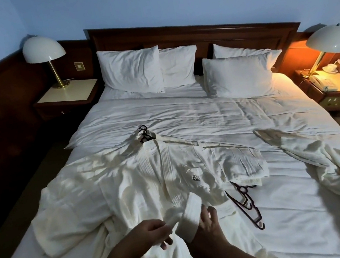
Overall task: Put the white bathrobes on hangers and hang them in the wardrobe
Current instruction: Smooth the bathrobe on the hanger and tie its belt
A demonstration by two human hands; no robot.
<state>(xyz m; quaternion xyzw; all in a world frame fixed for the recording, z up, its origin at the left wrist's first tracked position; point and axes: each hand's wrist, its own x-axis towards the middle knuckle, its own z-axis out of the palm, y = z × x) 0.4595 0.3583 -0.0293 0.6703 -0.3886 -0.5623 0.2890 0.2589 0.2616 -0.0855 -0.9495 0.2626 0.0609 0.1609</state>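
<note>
A white bathrobe (129, 187) lies spread on the bed (207, 113), collar toward the pillows, with dark hanger hooks (144, 133) sticking out at its neck. My left hand (150, 233) and my right hand (207, 221) both grip the robe's white belt (190, 217) at the waist. More dark hangers (248, 208) lie on the sheet just right of my right hand. A second white bathrobe (327, 161) is crumpled on the right side of the bed. A folded white cloth (242, 161) lies between the two robes.
Several white pillows (132, 72) lean on the dark wooden headboard. A nightstand with an unlit lamp (43, 51) stands on the left. On the right, a lit lamp (329, 39), a telephone and cups crowd another nightstand. No wardrobe is in view.
</note>
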